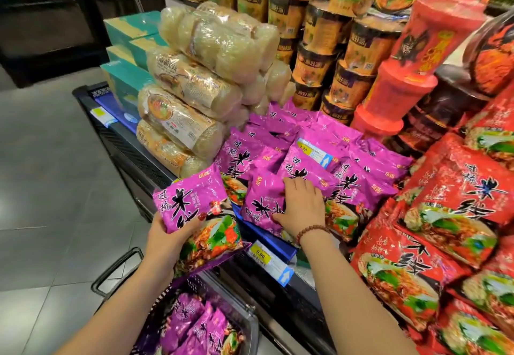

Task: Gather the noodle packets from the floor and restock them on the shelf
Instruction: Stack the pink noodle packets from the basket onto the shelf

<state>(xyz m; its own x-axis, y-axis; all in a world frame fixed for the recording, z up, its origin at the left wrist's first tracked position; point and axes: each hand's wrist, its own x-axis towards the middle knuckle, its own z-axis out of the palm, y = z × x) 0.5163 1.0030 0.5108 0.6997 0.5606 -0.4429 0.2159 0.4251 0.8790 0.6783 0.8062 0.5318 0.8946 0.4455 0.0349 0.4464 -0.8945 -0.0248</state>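
— So, what does the packet (pixel 199 215) look like?

— Glossy purple plastic, pillow-shaped and crinkled, with bold black characters up top and a photo of noodles, greens and red bits below. The left hand (pixel 164 239) grips it from underneath, thumb on the front, out in front of the shelf (pixel 130 143) edge and above the basket (pixel 244 318).

— And the right hand (pixel 301 210)?

— Flat, fingers spread, pressing down on a second purple packet (pixel 262 205) at the front of the purple pile (pixel 311 148) on the shelf. A bead bracelet (pixel 311 230) circles that wrist.

— More purple ones elsewhere?

— Several stand loosely in the dark mesh basket, low by the person's arms.

— What surrounds the pile?

— To its left, stacked clear bags (pixel 192 98) of pale, thready vermicelli, soft and rounded, with teal boxes (pixel 130 48) beyond them. Behind, tiers of round cups (pixel 333 56) in black and yellow wrap. To the right, red cups (pixel 417 56) and shiny red packets (pixel 456 201) with the same black lettering. Yellow price tags (pixel 267 254) sit on the blue shelf lip, and the floor (pixel 50 187) is grey tile.
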